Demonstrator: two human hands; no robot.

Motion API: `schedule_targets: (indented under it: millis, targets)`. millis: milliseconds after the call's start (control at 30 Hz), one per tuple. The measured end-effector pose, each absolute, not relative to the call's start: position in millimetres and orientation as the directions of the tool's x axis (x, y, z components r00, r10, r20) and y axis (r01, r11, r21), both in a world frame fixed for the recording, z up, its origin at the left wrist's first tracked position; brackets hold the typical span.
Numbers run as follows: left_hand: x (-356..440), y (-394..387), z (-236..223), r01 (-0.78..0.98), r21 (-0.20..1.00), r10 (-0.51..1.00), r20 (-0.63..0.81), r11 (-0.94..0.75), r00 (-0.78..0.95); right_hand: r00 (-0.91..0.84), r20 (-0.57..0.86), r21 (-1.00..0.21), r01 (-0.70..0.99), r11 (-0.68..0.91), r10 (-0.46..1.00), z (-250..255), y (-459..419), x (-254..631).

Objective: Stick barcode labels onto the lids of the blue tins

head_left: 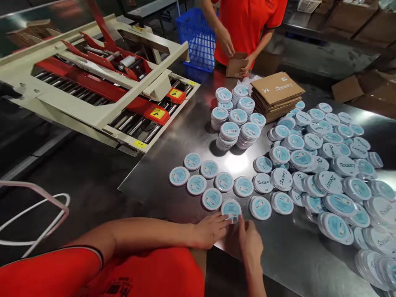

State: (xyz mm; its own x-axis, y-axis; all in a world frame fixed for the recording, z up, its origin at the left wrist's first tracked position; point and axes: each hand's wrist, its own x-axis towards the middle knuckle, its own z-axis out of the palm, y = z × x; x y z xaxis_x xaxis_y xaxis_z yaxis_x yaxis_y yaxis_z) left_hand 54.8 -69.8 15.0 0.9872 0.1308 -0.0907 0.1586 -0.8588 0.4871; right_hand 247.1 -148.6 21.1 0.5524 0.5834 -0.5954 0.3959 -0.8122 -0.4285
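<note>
The person's left hand (210, 230) and right hand (249, 241) are held close together at the lower centre of the frame, with the fingers (227, 219) set against the lower edge of a round container (231, 209) that carries a pale blue label. Whether it is firmly clamped between them cannot be told, as its lower edge is partly hidden by the fingers. The container lies at the near edge of a steel table (293, 264).

Just beyond it, rows of matching round containers (210, 171) are laid flat, and a wide, overlapping spread of loose containers (321, 165) fills the right of the frame. Stacked columns of containers (236, 115) stand at the centre, beside a pile of flat kraft cardboard sleeves (276, 95) printed with a brand name.

At the top centre, a co-worker's hands (236, 51) are placed on a piece of brown cardboard (236, 65), in front of a blue plastic crate (198, 39). A carton-sealing machine (93, 78) with red belts and steel rollers occupies the upper left. A white loop of wire (34, 214) is seen at the left edge, and flattened cardboard (349, 24) lies at the upper right.
</note>
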Motion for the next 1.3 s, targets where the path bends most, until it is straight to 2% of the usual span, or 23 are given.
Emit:
schedule_targets:
  millis: [100, 167, 200, 267, 400, 633, 767, 833, 933, 1000, 1067, 1133, 1200, 1300]
  targets:
    - [56.7, -64.7, 11.0, 0.182, 0.466, 0.125, -0.150, -0.866, 0.981, 0.718, -0.292, -0.345, 0.537, -0.770, 0.632, 23.8, -139.2, 278.8]
    - [56.2, -61.7, 10.3, 0.171, 0.460, 0.106, -0.163, -0.871, 0.981, 0.688, -0.132, -0.298, 0.659, -0.691, 0.713, 19.8, -133.6, 294.9]
    - [55.7, -60.8, 10.2, 0.169, 0.459, 0.101, -0.169, -0.872, 0.980, 0.659, -0.116, -0.279, 0.696, -0.661, 0.743, 16.3, -132.2, 300.2]
    - [54.7, -60.0, 10.0, 0.177, 0.463, 0.105, -0.178, -0.868, 0.978, 0.614, -0.130, -0.259, 0.737, -0.624, 0.778, 7.8, -134.4, 306.5]
    - [55.0, -60.4, 9.2, 0.196, 0.469, 0.128, -0.172, -0.861, 0.977, 0.498, -0.134, -0.294, 0.806, -0.514, 0.857, -6.0, -157.0, 314.4]
    - [63.0, -60.9, 12.9, 0.234, 0.442, 0.157, -0.203, -0.866, 0.966, 0.328, -0.247, -0.256, 0.886, -0.387, 0.912, 0.1, -184.9, 337.7]
    - [70.3, -63.6, 18.9, 0.255, 0.460, 0.180, -0.201, -0.851, 0.963, 0.480, -0.287, -0.223, 0.808, -0.545, 0.829, 5.6, -174.6, 324.6]
    - [76.9, -64.9, 23.1, 0.258, 0.481, 0.185, -0.196, -0.838, 0.963, 0.477, -0.300, -0.224, 0.806, -0.547, 0.826, 4.6, -171.0, 310.4]
    - [91.6, -65.7, 27.0, 0.228, 0.508, 0.163, -0.170, -0.831, 0.972, 0.288, -0.323, -0.291, 0.877, -0.384, 0.902, 1.3, -170.8, 302.8]
    - [103.3, -66.4, 24.9, 0.187, 0.504, 0.131, -0.145, -0.843, 0.981, 0.202, -0.281, -0.364, 0.882, -0.299, 0.938, 0.8, -167.5, 318.1]
    - [114.7, -68.2, 18.6, 0.135, 0.486, 0.089, -0.117, -0.863, 0.989, 0.298, -0.169, -0.382, 0.859, -0.341, 0.940, 2.6, -155.8, 348.8]
    - [123.9, -71.1, 10.2, 0.100, 0.459, 0.066, -0.090, -0.883, 0.994, 0.484, -0.055, -0.330, 0.817, -0.473, 0.874, 6.0, -136.7, 385.4]
    - [130.0, -74.2, 3.0, 0.077, 0.429, 0.048, -0.078, -0.900, 0.996, 0.509, -0.090, -0.274, 0.814, -0.513, 0.856, 9.9, -116.8, 416.1]
    - [133.6, -77.6, -1.6, 0.063, 0.393, 0.033, -0.084, -0.917, 0.996, 0.490, -0.276, -0.218, 0.806, -0.551, 0.827, 14.7, -100.5, 437.5]
